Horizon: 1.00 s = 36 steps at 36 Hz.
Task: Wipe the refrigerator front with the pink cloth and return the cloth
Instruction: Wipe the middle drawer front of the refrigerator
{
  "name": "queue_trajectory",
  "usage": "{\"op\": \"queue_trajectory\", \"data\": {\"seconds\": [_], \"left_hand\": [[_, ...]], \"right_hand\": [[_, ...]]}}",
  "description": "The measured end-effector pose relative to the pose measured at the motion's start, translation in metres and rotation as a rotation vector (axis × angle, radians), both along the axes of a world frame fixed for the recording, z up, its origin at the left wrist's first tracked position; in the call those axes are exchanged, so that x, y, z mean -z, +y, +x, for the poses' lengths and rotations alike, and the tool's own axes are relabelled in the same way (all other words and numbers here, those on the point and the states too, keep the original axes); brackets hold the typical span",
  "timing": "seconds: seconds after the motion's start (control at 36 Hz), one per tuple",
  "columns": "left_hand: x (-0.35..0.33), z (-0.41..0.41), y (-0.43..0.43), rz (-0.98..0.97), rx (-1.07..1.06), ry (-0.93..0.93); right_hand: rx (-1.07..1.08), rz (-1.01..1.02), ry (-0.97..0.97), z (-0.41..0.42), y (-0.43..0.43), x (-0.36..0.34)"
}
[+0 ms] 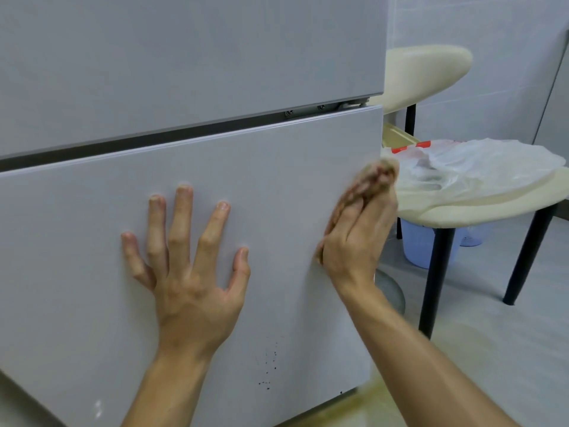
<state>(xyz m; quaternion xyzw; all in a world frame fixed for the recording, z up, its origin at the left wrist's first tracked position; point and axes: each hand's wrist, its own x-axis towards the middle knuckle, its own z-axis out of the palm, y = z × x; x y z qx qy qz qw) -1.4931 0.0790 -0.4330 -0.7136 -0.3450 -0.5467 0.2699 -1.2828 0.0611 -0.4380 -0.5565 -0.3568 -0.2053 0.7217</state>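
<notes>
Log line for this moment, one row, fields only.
phase: wiping | left hand: flat on lower refrigerator door | right hand: pressing pink cloth at door's right edge | dark specks: low, unwiped

A cream chair with black legs stands on the pale floor, by the right edge of the view, and a thin white plastic bag lies on its seat. A light blue bucket sits on the floor under the seat. The wall behind has pale grey tiles.
</notes>
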Motion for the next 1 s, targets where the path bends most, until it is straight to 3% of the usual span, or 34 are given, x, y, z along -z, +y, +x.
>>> {"op": "queue_trajectory", "data": {"seconds": [0.08,0.19,0.36,0.53,0.72,0.78,0.89,1.0], "left_hand": [[0.000,-0.005,0.000,-0.009,-0.004,0.024],[-0.001,-0.010,0.000,-0.012,-0.008,0.045],[0.002,-0.009,0.003,0.002,-0.008,0.042],[0.004,-0.004,0.005,-0.002,0.022,0.019],[0.004,-0.008,0.006,0.008,0.023,0.035],[0.004,-0.010,0.005,0.003,0.021,0.041],[0.004,-0.013,0.004,-0.012,0.019,0.051],[0.006,-0.017,0.003,-0.022,0.014,0.055]], "right_hand": [[0.021,0.034,-0.130,0.009,0.005,-0.042],[0.033,0.052,-0.105,0.007,0.009,-0.049],[0.014,-0.019,0.052,-0.003,0.004,0.026],[-0.038,-0.292,0.312,-0.013,-0.012,0.117],[-0.119,-0.332,0.404,-0.021,-0.020,0.117],[-0.132,-0.268,0.350,-0.020,-0.017,0.098],[-0.071,-0.017,-0.024,-0.010,-0.004,0.029],[0.028,0.002,-0.210,-0.010,0.008,-0.003]]}}
